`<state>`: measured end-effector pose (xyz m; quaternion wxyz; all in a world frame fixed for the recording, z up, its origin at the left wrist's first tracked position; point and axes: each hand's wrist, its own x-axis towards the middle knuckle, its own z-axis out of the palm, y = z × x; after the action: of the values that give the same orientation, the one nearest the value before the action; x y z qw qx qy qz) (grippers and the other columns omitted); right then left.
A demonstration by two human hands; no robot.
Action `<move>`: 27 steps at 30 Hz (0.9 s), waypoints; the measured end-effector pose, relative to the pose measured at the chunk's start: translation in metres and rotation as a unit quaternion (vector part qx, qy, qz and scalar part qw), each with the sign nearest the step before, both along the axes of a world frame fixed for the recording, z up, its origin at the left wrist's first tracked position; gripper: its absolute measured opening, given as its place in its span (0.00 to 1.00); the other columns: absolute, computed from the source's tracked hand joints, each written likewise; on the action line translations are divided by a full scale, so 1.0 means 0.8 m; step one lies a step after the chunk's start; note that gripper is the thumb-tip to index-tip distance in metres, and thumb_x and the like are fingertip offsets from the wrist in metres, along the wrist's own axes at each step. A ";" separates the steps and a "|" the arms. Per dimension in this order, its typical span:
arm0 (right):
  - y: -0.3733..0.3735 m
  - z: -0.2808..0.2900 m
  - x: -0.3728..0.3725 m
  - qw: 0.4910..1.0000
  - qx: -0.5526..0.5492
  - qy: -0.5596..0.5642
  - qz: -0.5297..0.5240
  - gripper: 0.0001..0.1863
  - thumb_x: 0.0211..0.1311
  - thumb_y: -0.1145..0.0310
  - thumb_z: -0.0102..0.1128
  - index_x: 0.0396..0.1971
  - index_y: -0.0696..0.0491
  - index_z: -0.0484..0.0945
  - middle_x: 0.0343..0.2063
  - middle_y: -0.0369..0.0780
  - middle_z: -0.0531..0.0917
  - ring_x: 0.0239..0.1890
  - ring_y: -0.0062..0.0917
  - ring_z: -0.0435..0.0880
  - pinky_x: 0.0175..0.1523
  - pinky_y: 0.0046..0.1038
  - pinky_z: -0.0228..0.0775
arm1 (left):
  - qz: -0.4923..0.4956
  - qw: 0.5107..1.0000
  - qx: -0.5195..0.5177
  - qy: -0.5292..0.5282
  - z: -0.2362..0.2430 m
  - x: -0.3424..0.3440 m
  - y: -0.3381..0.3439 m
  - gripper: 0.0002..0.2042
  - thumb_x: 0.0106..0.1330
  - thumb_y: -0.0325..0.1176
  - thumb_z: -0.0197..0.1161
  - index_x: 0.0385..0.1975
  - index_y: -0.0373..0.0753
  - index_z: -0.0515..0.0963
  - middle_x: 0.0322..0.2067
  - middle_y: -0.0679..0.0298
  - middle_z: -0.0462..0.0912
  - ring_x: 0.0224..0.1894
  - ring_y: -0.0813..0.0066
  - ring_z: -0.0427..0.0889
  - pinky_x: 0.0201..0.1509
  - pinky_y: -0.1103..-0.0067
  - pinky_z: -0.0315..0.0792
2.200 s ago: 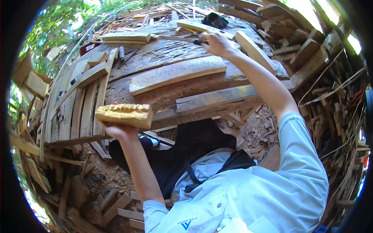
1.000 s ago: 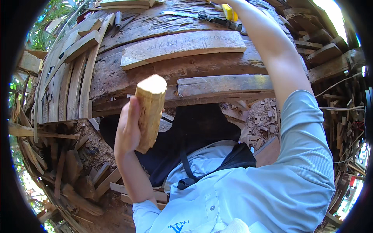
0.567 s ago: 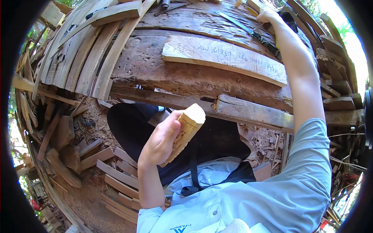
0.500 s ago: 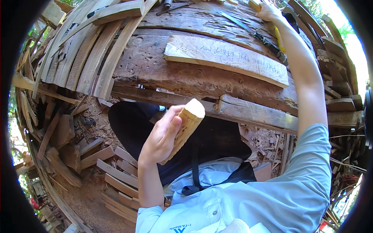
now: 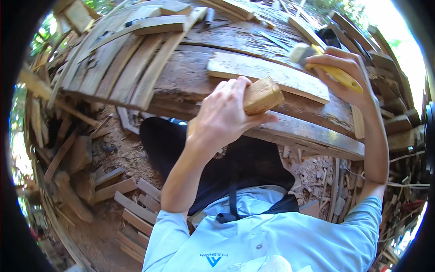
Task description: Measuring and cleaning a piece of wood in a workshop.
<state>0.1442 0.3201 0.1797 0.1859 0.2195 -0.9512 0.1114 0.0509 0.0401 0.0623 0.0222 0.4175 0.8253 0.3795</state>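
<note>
My left hand [image 5: 220, 111] is closed around a short, thick block of wood [image 5: 263, 96], lifted above the near edge of the workbench. The block's sawn end points away to the right, and its lower part is hidden by my palm. On the right, raised over the bench, my right hand [image 5: 340, 68] grips a paintbrush [image 5: 340, 78] with a yellow handle. Its pale bristles point left. Behind both hands, a long pale board [image 5: 240, 68] lies flat on the bench. A thin blue-green blade [image 5: 275, 41] lies beyond the board, partly hidden by the brush.
The worn plank workbench [image 5: 181, 68] spans the far side. Several wooden slats [image 5: 118, 68] cover its left part. Scrap wood [image 5: 131, 208] and shavings lie on the ground at left. Stacked timber [image 5: 394, 122] stands at right.
My right hand has come back from the far bench with the paintbrush, its bristles now in sight. My left hand has moved up and right with the block and turned its back upward.
</note>
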 end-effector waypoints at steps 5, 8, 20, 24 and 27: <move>-0.049 -0.002 0.038 0.999 0.009 -0.017 0.047 0.18 0.56 0.80 0.70 0.47 0.49 0.87 0.32 0.37 0.87 0.32 0.25 0.87 0.35 0.28 0.78 | 0.076 0.993 -0.086 -0.021 0.020 -0.030 -0.040 0.44 0.52 0.77 0.68 0.49 0.38 0.79 0.44 0.55 0.85 0.46 0.62 0.86 0.51 0.64 0.80; -0.032 -0.025 0.033 0.998 0.059 -0.033 0.001 0.15 0.55 0.79 0.70 0.43 0.50 0.86 0.33 0.36 0.87 0.32 0.27 0.88 0.36 0.30 0.81 | 0.176 0.974 -0.140 -0.014 0.057 -0.084 -0.077 0.49 0.49 0.85 0.59 0.52 0.40 0.77 0.40 0.57 0.85 0.43 0.66 0.86 0.48 0.67 0.81; 0.046 -0.119 0.039 0.986 -0.099 -0.016 -0.130 0.09 0.63 0.77 0.67 0.43 0.55 0.84 0.32 0.44 0.83 0.31 0.38 0.84 0.36 0.33 0.76 | 0.182 0.944 -0.190 0.198 0.017 -0.323 -0.153 0.40 0.57 0.72 0.68 0.52 0.37 0.79 0.41 0.50 0.87 0.44 0.44 0.86 0.45 0.58 0.78; 0.057 -0.136 0.079 0.964 -0.148 0.057 -0.214 0.14 0.62 0.79 0.66 0.48 0.56 0.85 0.35 0.45 0.84 0.32 0.35 0.84 0.36 0.33 0.76 | 0.091 0.969 -0.128 0.192 0.024 -0.288 -0.095 0.34 0.59 0.61 0.75 0.53 0.37 0.80 0.44 0.50 0.86 0.48 0.47 0.86 0.51 0.60 0.77; 0.049 -0.162 0.122 0.934 -0.131 0.138 -0.301 0.13 0.64 0.77 0.65 0.48 0.57 0.84 0.36 0.46 0.83 0.37 0.38 0.84 0.42 0.35 0.76 | 0.029 0.985 -0.079 0.150 0.044 -0.249 -0.014 0.35 0.57 0.61 0.76 0.54 0.37 0.80 0.44 0.53 0.86 0.47 0.53 0.87 0.52 0.61 0.79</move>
<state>0.2417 0.3592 0.0498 0.3677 -0.0905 -0.9145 0.1421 -0.1480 0.0287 0.0977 -0.0804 0.4425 0.8583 0.2470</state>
